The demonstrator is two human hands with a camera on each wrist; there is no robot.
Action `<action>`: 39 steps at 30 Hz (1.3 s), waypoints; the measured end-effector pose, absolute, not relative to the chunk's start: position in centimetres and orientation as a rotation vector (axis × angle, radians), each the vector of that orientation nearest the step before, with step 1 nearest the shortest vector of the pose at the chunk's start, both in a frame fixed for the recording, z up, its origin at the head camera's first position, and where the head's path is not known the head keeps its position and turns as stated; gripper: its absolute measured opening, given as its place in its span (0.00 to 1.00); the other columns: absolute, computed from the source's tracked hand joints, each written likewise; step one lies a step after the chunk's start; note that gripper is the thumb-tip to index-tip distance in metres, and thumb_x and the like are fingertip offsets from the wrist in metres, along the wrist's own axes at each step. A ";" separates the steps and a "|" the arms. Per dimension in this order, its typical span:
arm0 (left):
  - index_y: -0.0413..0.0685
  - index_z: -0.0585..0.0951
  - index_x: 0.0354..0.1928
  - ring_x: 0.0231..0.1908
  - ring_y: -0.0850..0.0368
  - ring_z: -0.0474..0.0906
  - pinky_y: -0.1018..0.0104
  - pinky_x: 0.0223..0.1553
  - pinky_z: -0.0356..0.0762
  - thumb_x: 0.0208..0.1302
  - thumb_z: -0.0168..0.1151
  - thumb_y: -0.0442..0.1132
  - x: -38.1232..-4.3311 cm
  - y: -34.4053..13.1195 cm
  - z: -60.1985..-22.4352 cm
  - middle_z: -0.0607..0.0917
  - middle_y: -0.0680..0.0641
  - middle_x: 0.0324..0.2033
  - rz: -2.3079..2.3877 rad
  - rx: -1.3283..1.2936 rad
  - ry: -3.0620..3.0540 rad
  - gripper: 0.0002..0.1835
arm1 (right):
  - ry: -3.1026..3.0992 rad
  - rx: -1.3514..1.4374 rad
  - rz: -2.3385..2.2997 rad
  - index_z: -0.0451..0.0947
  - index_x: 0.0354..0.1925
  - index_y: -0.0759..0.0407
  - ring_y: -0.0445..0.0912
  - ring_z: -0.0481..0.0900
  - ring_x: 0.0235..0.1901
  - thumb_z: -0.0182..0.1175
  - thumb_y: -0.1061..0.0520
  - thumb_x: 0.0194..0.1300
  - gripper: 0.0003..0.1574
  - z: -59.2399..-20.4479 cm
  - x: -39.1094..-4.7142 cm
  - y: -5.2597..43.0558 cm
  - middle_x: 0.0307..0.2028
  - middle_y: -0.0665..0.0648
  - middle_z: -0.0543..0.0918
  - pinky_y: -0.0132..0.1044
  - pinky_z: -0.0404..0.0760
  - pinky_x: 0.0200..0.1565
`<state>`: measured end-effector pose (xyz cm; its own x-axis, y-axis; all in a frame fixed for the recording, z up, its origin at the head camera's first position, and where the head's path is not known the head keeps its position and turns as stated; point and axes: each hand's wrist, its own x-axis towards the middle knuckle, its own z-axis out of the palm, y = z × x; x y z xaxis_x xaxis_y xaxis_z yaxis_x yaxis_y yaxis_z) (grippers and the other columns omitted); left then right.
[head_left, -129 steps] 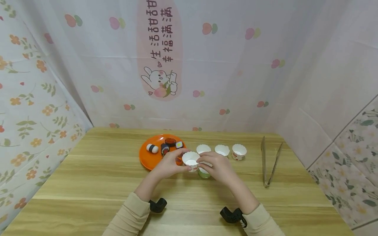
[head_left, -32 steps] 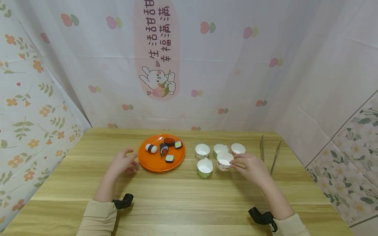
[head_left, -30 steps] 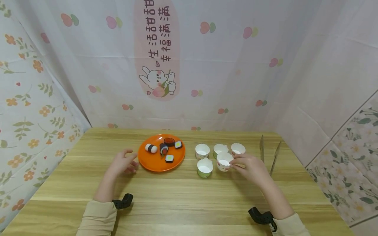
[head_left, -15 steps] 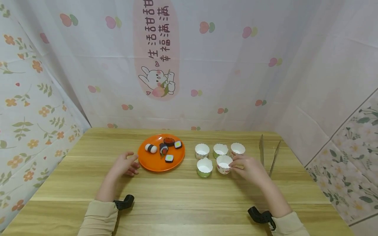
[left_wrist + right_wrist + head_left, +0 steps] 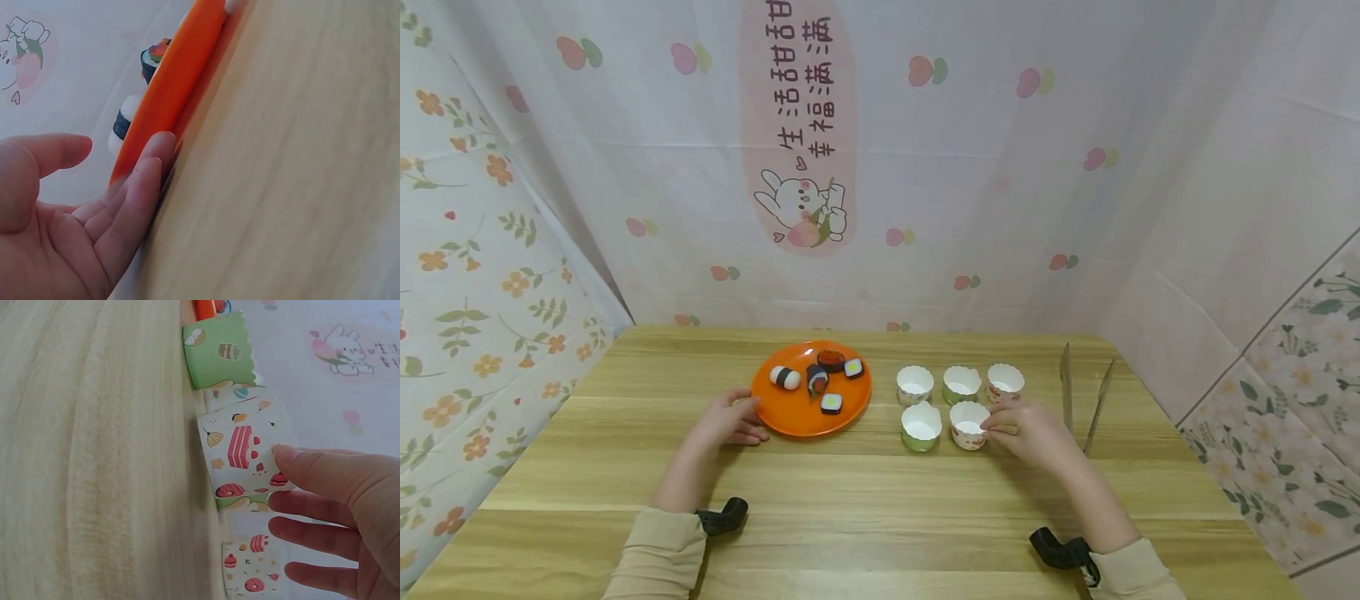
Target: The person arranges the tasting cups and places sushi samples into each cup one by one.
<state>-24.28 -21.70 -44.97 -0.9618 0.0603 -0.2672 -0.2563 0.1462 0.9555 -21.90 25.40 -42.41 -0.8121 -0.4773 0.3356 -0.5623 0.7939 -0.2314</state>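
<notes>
Orange plate (image 5: 788, 417) left of centre on the table (image 5: 865, 500), with five pieces of sushi: a white piece (image 5: 786, 377) with a black band to the left, a dark cone (image 5: 817, 381) in the middle, a red-topped piece (image 5: 831, 360) at the back, and two square rolls (image 5: 831, 404), one toward the right rim and one nearer the front. Against the left rim of the plate, the left hand (image 5: 726, 419), released, with fingers loosely extended and touching the edge from outside, and with the thumb apart from it. To the right of the plate, five paper cups in two rows, all upright, all with scalloped rims. At the right end of the front row, the cake cup (image 5: 967, 429), base at the table, pinched at its right rim between the thumb and fingers of the right hand (image 5: 1028, 429). Just beside it on the left, the front green cup (image 5: 921, 428). In the back row, from left to right, the white cup (image 5: 914, 387), the back green cup (image 5: 962, 386) and the red-print cup (image 5: 1004, 383), the last just behind the right hand. Farther right, tongs (image 5: 1067, 383) with legs spread, partly hidden at the near end by the right arm (image 5: 1093, 496). Beige sleeves (image 5: 658, 554), black wrist cameras (image 5: 724, 517). At the back, a pale curtain (image 5: 970, 192) printed with fruit, a rabbit and lettering
</notes>
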 end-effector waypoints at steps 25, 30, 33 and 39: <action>0.28 0.47 0.71 0.27 0.52 0.84 0.63 0.33 0.83 0.74 0.45 0.31 -24.4 -21.2 -45.6 0.82 0.38 0.36 1.982 -0.216 2.079 0.30 | -2.800 0.806 0.466 0.87 0.35 0.51 0.58 0.81 0.47 0.70 0.55 0.55 0.06 -42.7 -22.0 25.4 0.46 0.60 0.84 0.57 0.76 0.49; 0.27 0.46 0.71 0.27 0.52 0.84 0.62 0.34 0.83 0.74 0.46 0.31 -24.3 -21.2 -45.5 0.81 0.36 0.38 1.986 -0.212 2.075 0.31 | -2.820 0.794 0.503 0.87 0.37 0.52 0.59 0.79 0.49 0.69 0.55 0.57 0.07 -42.5 -21.9 25.5 0.47 0.60 0.83 0.58 0.75 0.51; 0.27 0.46 0.71 0.27 0.51 0.84 0.62 0.34 0.83 0.74 0.46 0.31 -24.2 -21.2 -45.5 0.80 0.35 0.39 1.990 -0.213 2.071 0.31 | -2.817 0.792 0.524 0.87 0.38 0.53 0.59 0.79 0.50 0.69 0.56 0.57 0.08 -42.3 -21.7 25.5 0.47 0.60 0.83 0.58 0.75 0.51; 0.28 0.46 0.71 0.27 0.52 0.84 0.63 0.34 0.83 0.74 0.46 0.32 -24.2 -21.4 -45.5 0.81 0.36 0.38 2.000 -0.198 2.059 0.31 | -2.793 0.811 0.519 0.87 0.39 0.54 0.57 0.80 0.48 0.69 0.58 0.57 0.09 -41.8 -21.6 25.6 0.46 0.58 0.83 0.55 0.77 0.49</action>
